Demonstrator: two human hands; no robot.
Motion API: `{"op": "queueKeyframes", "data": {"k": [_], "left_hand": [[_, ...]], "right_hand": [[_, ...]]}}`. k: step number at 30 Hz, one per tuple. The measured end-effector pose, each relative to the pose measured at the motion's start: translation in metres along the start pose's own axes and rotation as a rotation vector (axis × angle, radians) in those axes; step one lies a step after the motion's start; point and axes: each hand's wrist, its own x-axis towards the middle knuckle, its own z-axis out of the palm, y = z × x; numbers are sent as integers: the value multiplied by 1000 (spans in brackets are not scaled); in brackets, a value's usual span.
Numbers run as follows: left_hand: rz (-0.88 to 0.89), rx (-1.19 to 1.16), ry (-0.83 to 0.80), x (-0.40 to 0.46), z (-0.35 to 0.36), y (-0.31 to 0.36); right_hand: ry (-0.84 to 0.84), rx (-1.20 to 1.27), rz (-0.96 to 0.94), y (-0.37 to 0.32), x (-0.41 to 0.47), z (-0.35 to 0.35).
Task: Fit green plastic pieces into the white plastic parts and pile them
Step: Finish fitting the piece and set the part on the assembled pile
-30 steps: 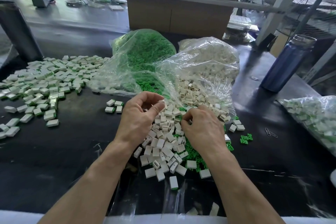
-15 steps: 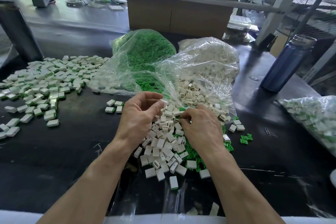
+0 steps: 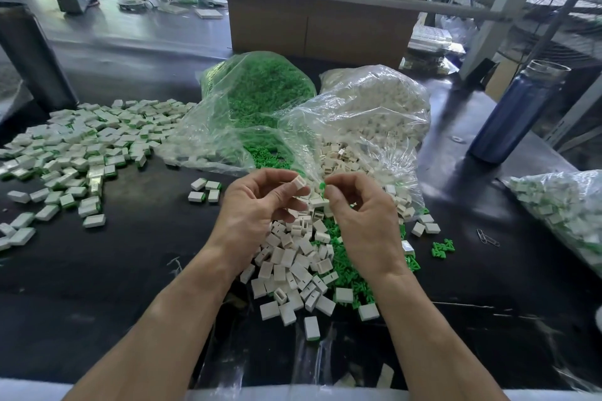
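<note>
Left hand (image 3: 257, 205), centre frame, pinches one white part (image 3: 300, 181) between thumb and forefinger. The part's open slot end faces right, toward the other hand; its long axis runs roughly left to right, tilted slightly up at the right.

Right hand (image 3: 361, 208) pinches one green piece (image 3: 322, 187) at the fingertips. Only a small tip shows above the fingers, pointing up and left toward the white part; its long axis is mostly hidden. The two items are near each other, apart, not yet joined.

Below the hands: loose heap of white parts (image 3: 293, 257) on the black table (image 3: 114, 270), with loose green pieces (image 3: 345, 267) under and right of it.

Left of frame: spread pile of fitted pieces (image 3: 84, 146), white with green ends, lying in mixed directions.

Upper centre: clear bag of green pieces (image 3: 260, 91); right of it, clear bag of white parts (image 3: 374, 107).

Right edge: another bag of fitted pieces (image 3: 560, 205). Blue bottle (image 3: 514, 114) upper right.

No readable writing or labels anywhere.
</note>
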Motion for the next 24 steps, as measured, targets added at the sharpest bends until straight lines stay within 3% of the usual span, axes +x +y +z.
{"op": "queueKeyframes", "data": {"k": [4, 11, 24], "left_hand": [[16, 50, -29, -1, 1, 0], [62, 97, -51, -2, 1, -2], [147, 132, -46, -3, 2, -1]], "right_hand": [[-19, 163, 7, 0, 1, -1], [-21, 231, 13, -1, -1, 1], [-29, 191, -63, -3, -4, 0]]}}
